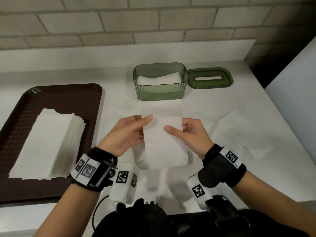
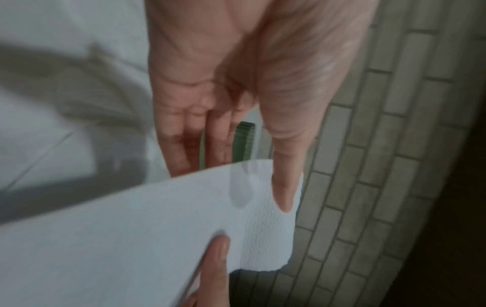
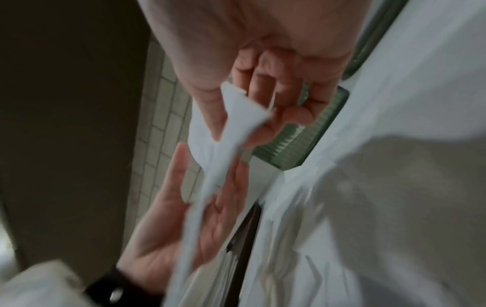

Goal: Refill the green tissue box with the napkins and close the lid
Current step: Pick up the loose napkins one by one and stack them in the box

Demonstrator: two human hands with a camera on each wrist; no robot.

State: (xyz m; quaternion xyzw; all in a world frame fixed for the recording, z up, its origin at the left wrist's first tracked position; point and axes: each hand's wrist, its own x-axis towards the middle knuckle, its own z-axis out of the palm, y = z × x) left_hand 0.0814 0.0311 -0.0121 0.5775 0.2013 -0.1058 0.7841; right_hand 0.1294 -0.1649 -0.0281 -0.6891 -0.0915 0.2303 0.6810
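- The white worktop (image 1: 222, 103) stands against a pale brick wall (image 1: 102, 23) and carries everything here
- A dark brown tray (image 1: 22, 106) lies on the left part of the worktop, with a stack of white napkins (image 1: 49, 144) resting in it
- The green tissue box (image 1: 159, 82) stands open near the middle of the worktop, ribbed and see-through, with a few white napkins lying loosely inside
- Its lid (image 1: 210, 78) lies flat on the worktop just right of the box, touching or nearly touching its side, with the slot facing up
- A single napkin (image 1: 162, 134) is held up in front of the box, between it and the person, its far edge overlapping the box's front wall in the head view
- The left hand (image 1: 126, 134) pinches the napkin's left edge, thumb (image 2: 282, 187) on top and fingers (image 2: 215, 145) underneath
- The right hand (image 1: 193, 135) pinches the right edge, thumb on top and the curled fingers (image 3: 289, 112) below
- Both wrists wear black bands with square printed markers
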